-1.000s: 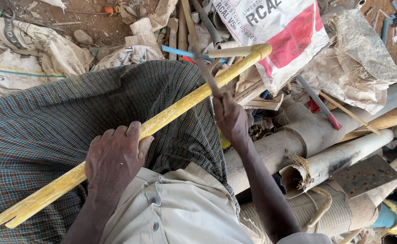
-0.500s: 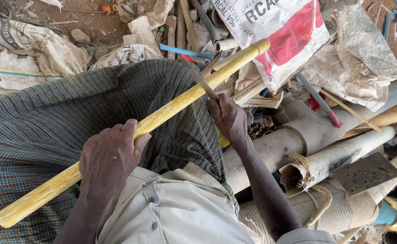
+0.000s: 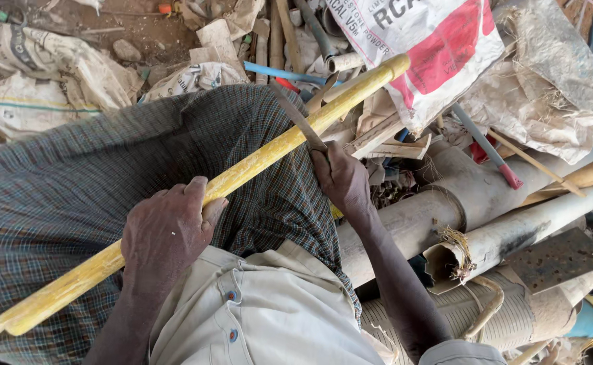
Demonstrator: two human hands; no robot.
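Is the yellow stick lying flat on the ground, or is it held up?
Held up, slanted. The yellow stick crosses the checked cloth on the lap; the left hand grips it, and the right hand presses a blade against it.

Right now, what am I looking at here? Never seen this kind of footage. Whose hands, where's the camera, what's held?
There is no machine: one camera sits on a person's head and looks down at their own lap and two bare hands. The left hand grips a long yellow stick that lies slantwise across a checked cloth over the knees. The right hand holds a dark, narrow blade whose edge rests against the stick. The person wears a pale buttoned shirt. Beyond the knees is a cluttered dirt yard: grey pipes, a white and red printed sack, crumpled bags and wood scraps.
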